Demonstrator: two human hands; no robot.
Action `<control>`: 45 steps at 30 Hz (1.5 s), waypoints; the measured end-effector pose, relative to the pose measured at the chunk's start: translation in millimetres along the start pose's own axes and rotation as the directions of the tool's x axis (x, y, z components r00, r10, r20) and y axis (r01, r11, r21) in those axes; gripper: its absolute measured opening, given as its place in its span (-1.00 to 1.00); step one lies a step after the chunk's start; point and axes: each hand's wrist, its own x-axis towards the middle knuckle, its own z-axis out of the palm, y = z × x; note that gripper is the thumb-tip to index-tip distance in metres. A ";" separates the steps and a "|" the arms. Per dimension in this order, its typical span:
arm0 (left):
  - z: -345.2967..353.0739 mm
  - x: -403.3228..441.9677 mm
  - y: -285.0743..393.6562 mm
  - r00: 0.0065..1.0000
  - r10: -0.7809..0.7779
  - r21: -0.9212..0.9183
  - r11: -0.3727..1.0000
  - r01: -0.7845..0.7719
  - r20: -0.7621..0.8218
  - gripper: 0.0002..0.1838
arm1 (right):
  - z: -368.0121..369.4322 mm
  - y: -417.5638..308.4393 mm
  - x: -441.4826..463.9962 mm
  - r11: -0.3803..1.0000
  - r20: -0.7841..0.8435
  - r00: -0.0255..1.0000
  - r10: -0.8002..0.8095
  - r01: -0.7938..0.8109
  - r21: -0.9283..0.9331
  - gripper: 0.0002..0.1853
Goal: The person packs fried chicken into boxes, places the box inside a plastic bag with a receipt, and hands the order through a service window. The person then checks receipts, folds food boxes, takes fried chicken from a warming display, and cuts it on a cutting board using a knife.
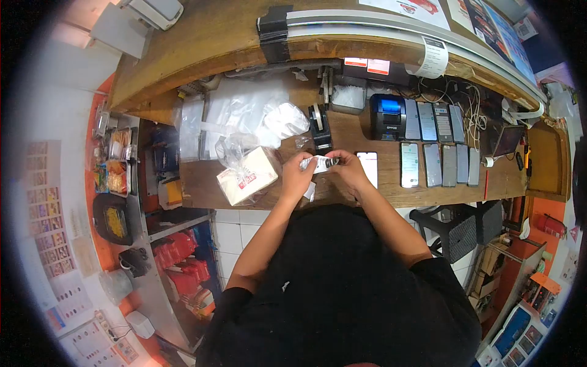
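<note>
Over the front of the wooden counter [379,199], a small white piece with dark markings [322,164] is held between my two hands; its exact kind is too small to make out. My left hand [298,175] pinches its left end with the thumb on top. At the right end, by a dark part, the fingers of my right hand [350,172] are closed. A white-screened phone [368,168] lies just right of my right hand. Below my left hand is a small white slip [310,191]. A black tape dispenser [319,128] stands just beyond my hands.
Left on the counter are a pack of napkins [247,176] in clear plastic and several clear plastic bags [235,110]. A black receipt printer [387,116] stands behind, with two rows of phones [449,164] beside it. Overhead runs a wooden shelf edge [202,67]; a dark stool [455,235] sits lower right.
</note>
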 end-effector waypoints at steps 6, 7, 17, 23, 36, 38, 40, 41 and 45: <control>-0.8 5.2 0.3 0.956 -0.279 -0.304 0.907 0.292 0.086 -0.81 | -0.3 -15.6 -4.2 0.995 -0.055 0.995 0.086 -0.083 0.053 -0.67; -0.6 5.7 4.0 0.914 -0.382 -0.393 0.826 0.403 0.134 -0.81 | -4.7 -11.1 -2.3 0.991 -0.033 0.992 0.118 -0.116 0.061 -0.71; 50.3 22.1 -96.2 0.978 0.147 0.066 0.985 -0.158 0.146 -0.86 | -15.4 19.2 84.6 0.934 -0.319 0.929 -0.187 0.068 -0.350 -0.86; 49.7 29.4 -69.0 0.958 -0.210 -0.240 0.937 0.253 0.194 -0.83 | 6.1 2.2 71.9 0.991 -0.215 0.976 0.039 -0.065 -0.113 -0.79; 68.2 29.6 -119.4 0.936 -0.001 -0.300 0.947 0.114 0.351 -0.76 | 4.2 22.9 -74.0 0.904 -0.180 0.945 0.273 -0.316 -0.288 -0.72; 77.0 29.0 -125.9 0.954 0.100 -0.234 0.972 -0.033 0.282 -0.73 | 1.7 29.6 -71.4 0.891 -0.169 0.938 0.304 -0.342 -0.298 -0.71; 77.1 29.0 -111.1 0.964 0.155 -0.197 0.974 -0.113 0.216 -0.69 | -1.0 38.3 -66.4 0.898 -0.164 0.944 0.287 -0.325 -0.296 -0.71; 76.4 28.3 -104.4 0.975 0.004 -0.136 0.990 0.027 0.222 -0.70 | -2.1 43.2 -64.5 0.904 -0.156 0.949 0.273 -0.309 -0.296 -0.71; 95.5 26.6 -163.2 0.941 -0.279 0.228 0.945 0.234 0.190 -0.74 | -7.5 47.6 -62.0 0.879 -0.142 0.948 0.285 -0.318 -0.355 -0.70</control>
